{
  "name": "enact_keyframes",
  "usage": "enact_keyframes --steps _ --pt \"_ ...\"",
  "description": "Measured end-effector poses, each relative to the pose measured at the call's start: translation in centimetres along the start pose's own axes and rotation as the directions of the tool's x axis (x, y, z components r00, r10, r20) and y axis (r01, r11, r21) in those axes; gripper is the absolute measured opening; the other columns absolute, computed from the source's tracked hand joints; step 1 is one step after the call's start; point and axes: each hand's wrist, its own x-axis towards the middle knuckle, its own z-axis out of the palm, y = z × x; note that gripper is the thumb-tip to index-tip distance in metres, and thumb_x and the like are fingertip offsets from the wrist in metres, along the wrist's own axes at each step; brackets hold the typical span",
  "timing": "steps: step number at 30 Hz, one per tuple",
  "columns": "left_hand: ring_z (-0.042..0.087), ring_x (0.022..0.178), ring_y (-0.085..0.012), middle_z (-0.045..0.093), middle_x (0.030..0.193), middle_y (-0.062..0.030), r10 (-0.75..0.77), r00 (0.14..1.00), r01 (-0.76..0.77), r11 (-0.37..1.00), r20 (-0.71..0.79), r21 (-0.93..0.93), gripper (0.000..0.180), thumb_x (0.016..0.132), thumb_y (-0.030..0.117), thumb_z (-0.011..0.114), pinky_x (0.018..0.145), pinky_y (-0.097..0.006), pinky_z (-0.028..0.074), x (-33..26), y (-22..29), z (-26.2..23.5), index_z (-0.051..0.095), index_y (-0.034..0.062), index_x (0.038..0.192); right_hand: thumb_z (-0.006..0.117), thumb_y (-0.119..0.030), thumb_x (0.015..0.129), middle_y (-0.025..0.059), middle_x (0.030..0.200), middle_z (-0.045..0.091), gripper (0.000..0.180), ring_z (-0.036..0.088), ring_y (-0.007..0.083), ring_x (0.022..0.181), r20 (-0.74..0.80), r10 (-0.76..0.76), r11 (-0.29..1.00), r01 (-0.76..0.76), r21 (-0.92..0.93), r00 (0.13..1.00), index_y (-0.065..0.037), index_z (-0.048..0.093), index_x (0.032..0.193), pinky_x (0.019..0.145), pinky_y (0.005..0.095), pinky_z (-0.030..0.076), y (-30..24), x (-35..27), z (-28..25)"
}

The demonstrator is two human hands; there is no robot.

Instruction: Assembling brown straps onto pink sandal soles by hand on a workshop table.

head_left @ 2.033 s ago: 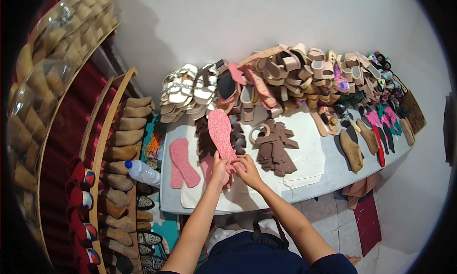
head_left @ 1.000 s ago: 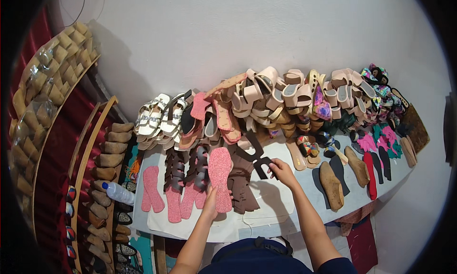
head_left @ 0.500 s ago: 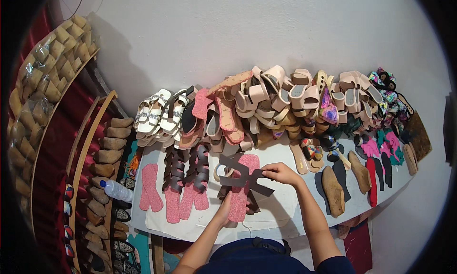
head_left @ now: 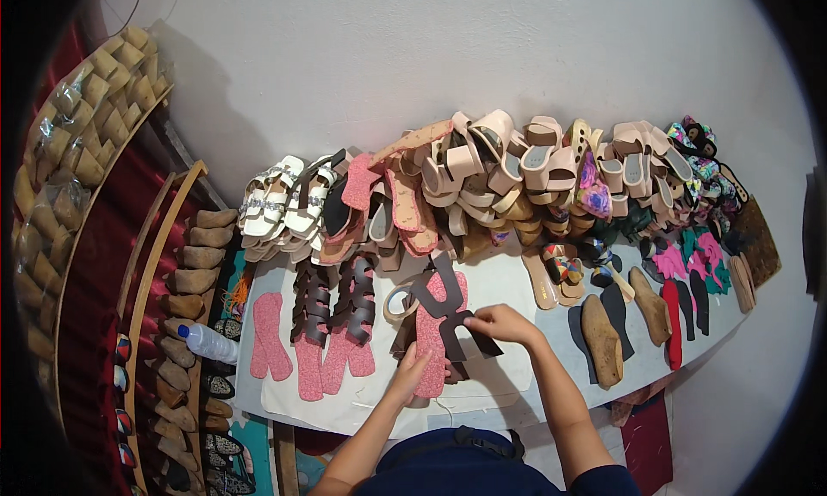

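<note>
My left hand (head_left: 410,376) grips the lower part of a pink speckled insole (head_left: 434,377) near the table's front edge. Across the insole lies a dark brown cut-out sandal upper (head_left: 444,307) with forked strap ends. My right hand (head_left: 506,325) pinches that upper at its right side, thumb and fingers together. More dark brown pieces show partly beneath the insole. Left of it sits a roll of tape (head_left: 390,307), partly covered. Two pink insoles with dark brown strappy uppers (head_left: 351,300) rest farther left, beside a crossed pair of plain pink insoles (head_left: 268,334).
Piled sandals (head_left: 465,169) line the table's back against the wall. Wooden shoe lasts (head_left: 601,345), dark sole pieces and pink and green scraps (head_left: 702,259) cover the right side. At left stand racks of lasts (head_left: 194,281) and a plastic bottle (head_left: 209,344).
The dark brown upper has turned in my right hand, and its forked end now points up along the insole instead of left. My left hand keeps its grip on the insole.
</note>
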Motion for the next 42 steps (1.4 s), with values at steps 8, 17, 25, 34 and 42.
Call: enact_keyframes --steps 8,17,25,34,42 --pt "0.060 0.071 -0.0207 0.057 0.085 -0.0142 -0.136 0.978 0.125 0.989 0.159 0.077 0.026 0.090 0.023 0.031 0.062 -0.030 0.050 -0.3 0.2 1.7 0.034 0.0060 0.109 0.063 -0.029 0.073 0.0064 0.071 0.054 0.039 0.054 0.0128 0.069 -0.162 0.135 0.775 -0.003 0.632 0.978 0.005 0.056 0.090 0.060 0.0258 0.042 2.6 2.9 -2.6" --pt "0.059 0.072 -0.0241 0.057 0.086 -0.0151 -0.166 0.984 0.168 0.985 0.059 -0.033 0.052 0.088 0.045 0.015 0.064 -0.033 0.049 0.3 -2.9 -0.3 0.040 0.0051 0.109 0.061 -0.017 0.074 0.0035 0.073 0.056 0.019 0.051 0.0088 0.063 -0.379 0.074 0.869 0.127 0.479 0.923 0.000 0.057 0.081 0.055 0.0220 0.041 -2.1 0.1 -5.6" --pt "0.058 0.077 -0.0253 0.056 0.090 -0.0155 -0.133 0.979 0.162 0.969 0.156 -0.189 0.041 0.087 0.034 0.023 0.070 -0.035 0.048 1.9 -5.4 0.0 0.036 0.0058 0.114 0.060 -0.009 0.075 0.0005 0.080 0.055 0.016 0.055 0.0078 0.067 -0.500 0.266 0.095 0.494 0.864 0.824 -0.007 0.049 0.087 0.061 0.0220 0.049 -2.6 0.7 -2.3" --pt "0.058 0.077 -0.0244 0.054 0.092 -0.0157 0.184 0.982 -0.190 0.960 -0.044 -0.205 0.030 0.085 0.016 0.029 0.065 -0.034 0.049 1.2 -2.5 1.9 0.032 0.0074 0.114 0.060 -0.009 0.075 0.0032 0.077 0.057 0.014 0.058 0.0117 0.067 -0.469 0.431 0.390 0.309 0.867 0.771 -0.005 0.048 0.083 0.054 0.0225 0.044 0.5 -0.3 5.6" --pt "0.056 0.090 -0.0251 0.053 0.101 -0.0148 0.187 0.981 -0.193 0.946 -0.048 -0.259 0.036 0.081 0.003 0.044 0.079 -0.035 0.046 1.3 -1.7 1.9 0.034 0.0014 0.115 0.056 -0.001 0.077 0.0096 0.075 0.056 0.012 0.058 0.0139 0.067 -0.521 0.418 0.334 0.407 0.850 0.744 0.001 0.044 0.079 0.061 0.0217 0.050 0.7 -0.7 5.8"
